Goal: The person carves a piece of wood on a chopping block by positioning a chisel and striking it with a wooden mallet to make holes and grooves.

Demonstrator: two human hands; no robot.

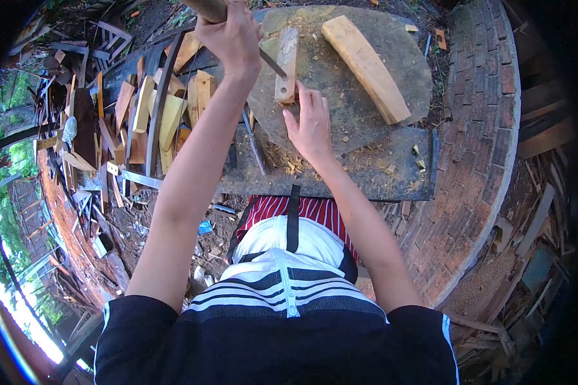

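Note:
My left hand (pixel 230 42) is closed around a tool with a thick wooden handle (pixel 207 8) and a thin metal shaft (pixel 273 62). The shaft slants down to a narrow wooden block (pixel 288 56), its tip by a round hole near the block's close end. Exactly what kind of tool it is I cannot tell. My right hand (pixel 311 122) lies beside that end of the block, thumb and fingers apart, the index fingertip at the block's edge. To the right rests a longer, thicker piece of wood (pixel 366 69). A dark metal rod (pixel 253 144) lies nearer to me.
Wood chips (pixel 295 165) are scattered over the worn work surface (pixel 359 179). Offcuts and boards (pixel 167 115) are heaped on the left. A curved brick strip (pixel 472 154) runs along the right, with more scrap wood (pixel 536 218) beyond it.

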